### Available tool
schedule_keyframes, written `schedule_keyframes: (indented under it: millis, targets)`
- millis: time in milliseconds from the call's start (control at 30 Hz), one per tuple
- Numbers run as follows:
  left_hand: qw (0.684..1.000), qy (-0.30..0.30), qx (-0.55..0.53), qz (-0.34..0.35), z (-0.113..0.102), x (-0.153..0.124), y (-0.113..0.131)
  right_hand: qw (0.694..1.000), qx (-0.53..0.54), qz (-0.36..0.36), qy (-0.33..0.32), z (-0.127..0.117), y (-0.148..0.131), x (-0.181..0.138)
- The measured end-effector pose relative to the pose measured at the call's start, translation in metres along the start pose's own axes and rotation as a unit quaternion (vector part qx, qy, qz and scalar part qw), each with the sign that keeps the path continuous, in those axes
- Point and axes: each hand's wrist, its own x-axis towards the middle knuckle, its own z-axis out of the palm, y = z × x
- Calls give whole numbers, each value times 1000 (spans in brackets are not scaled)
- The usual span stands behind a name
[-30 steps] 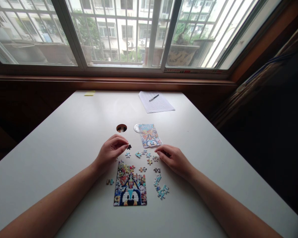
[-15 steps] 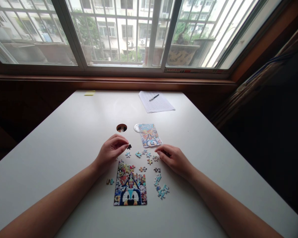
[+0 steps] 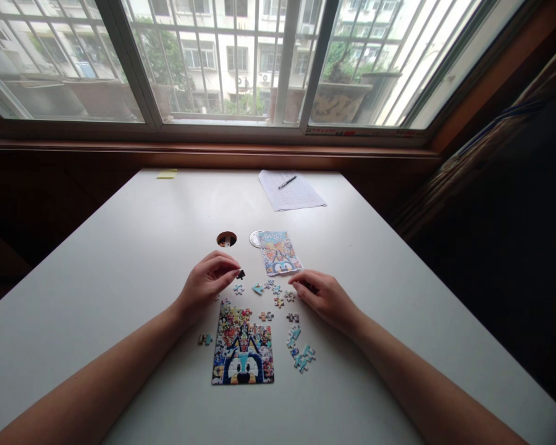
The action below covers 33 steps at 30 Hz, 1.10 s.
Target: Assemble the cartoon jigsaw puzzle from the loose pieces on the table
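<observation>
My left hand (image 3: 209, 278) pinches a dark jigsaw puzzle piece (image 3: 241, 274) between thumb and fingertips, above the loose pieces. Across from it, my right hand (image 3: 322, 293) is closed near the lower corner of the picture card (image 3: 280, 252); whether its curled fingers hold anything is hidden. The partly joined jigsaw puzzle (image 3: 243, 355) lies between my forearms, showing a blue dog's face and an uneven top edge. Several loose puzzle pieces (image 3: 278, 302) are scattered above it. More light-blue pieces (image 3: 304, 358) lie to its right, and a few pieces (image 3: 206, 339) to its left.
A round hole (image 3: 227, 239) opens in the white table (image 3: 134, 259), with a silvery disc (image 3: 254, 238) partly under the card. Farther back are paper sheets (image 3: 296, 196) with a pen (image 3: 287, 182) on top, and yellow sticky notes (image 3: 167, 175). Beyond the table is a barred window.
</observation>
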Motion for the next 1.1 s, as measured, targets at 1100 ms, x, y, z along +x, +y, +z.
schedule_keyframes:
  millis: [1100]
  targets:
    - [1000,-21,4,21,2,-1,-2,1000,3,16,5,0,0,0]
